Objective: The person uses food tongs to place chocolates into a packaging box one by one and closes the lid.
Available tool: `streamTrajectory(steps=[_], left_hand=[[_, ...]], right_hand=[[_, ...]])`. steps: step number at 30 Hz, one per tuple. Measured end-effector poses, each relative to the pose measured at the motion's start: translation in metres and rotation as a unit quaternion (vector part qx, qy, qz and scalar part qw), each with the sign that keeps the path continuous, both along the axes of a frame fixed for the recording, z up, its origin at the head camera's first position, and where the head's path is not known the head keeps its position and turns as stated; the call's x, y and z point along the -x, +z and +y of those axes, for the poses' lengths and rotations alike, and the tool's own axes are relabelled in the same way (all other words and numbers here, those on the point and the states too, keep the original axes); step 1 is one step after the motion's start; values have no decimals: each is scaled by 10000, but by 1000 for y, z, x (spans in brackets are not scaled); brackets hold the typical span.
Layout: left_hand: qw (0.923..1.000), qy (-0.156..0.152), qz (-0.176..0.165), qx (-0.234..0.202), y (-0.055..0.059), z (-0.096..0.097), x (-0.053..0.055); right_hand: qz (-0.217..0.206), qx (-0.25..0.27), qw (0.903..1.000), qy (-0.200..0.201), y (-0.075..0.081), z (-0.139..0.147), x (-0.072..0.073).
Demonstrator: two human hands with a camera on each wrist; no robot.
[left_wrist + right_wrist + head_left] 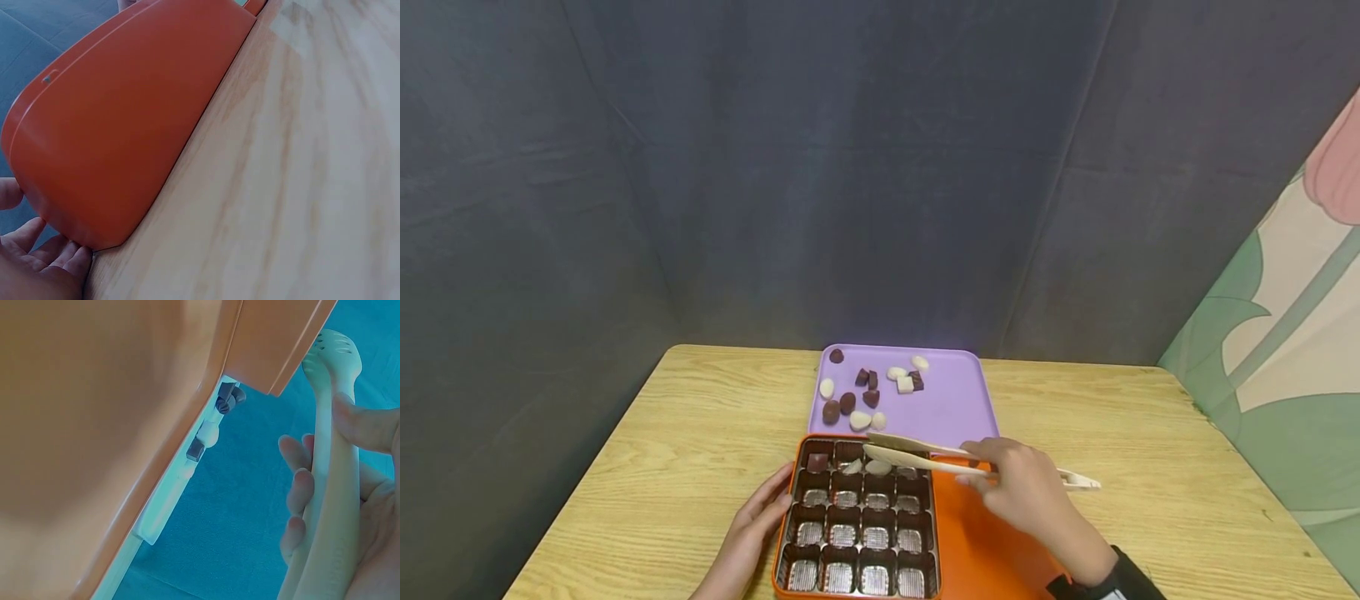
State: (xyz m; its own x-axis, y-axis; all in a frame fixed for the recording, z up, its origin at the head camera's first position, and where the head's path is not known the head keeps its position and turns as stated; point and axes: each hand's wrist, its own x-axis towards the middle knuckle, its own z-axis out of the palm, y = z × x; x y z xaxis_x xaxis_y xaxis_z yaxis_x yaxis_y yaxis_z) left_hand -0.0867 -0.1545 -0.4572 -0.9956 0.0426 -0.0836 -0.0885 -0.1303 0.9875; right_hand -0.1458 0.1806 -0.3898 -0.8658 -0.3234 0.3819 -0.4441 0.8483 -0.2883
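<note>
My right hand (1026,487) grips a pair of pale beige tongs (331,456), thumb on one arm and fingers wrapped round the other. The tongs' tips lie over the back row of an orange box (777,575) with a dark brown divided insert (842,514). A dark square chocolate (817,462) sits in the back left compartment. To its right are a white piece (852,467) and a white oval chocolate (878,467), just under the tips. My left hand (752,521) rests against the box's left side, its fingers and thumb touching the orange wall (119,125).
Beyond the box lies a purple tray (951,408) with several dark and white chocolates, mostly on its left half. An orange lid or tray (992,542) lies right of the box, under my right forearm. The wooden table (700,433) ends at a dark curtain (850,183).
</note>
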Motion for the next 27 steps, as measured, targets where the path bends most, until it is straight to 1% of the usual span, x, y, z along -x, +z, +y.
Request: streamTrajectory(steps=[5,11,20,27], left_hand=[[10000,-25,-25,-36,0,0,-1],[9999,-61,-25,-88,1,-1,-1],[9999,-62,-25,-125,1,0,0],[9999,-84,-32,-102,1,0,-1]], right_hand=[[64,57,9999,74,-2,-1,0],[88,77,9999,52,-2,-4,3],[62,92,9999,37,0,-6,12],[107,89,9999,36,1,-10,24]])
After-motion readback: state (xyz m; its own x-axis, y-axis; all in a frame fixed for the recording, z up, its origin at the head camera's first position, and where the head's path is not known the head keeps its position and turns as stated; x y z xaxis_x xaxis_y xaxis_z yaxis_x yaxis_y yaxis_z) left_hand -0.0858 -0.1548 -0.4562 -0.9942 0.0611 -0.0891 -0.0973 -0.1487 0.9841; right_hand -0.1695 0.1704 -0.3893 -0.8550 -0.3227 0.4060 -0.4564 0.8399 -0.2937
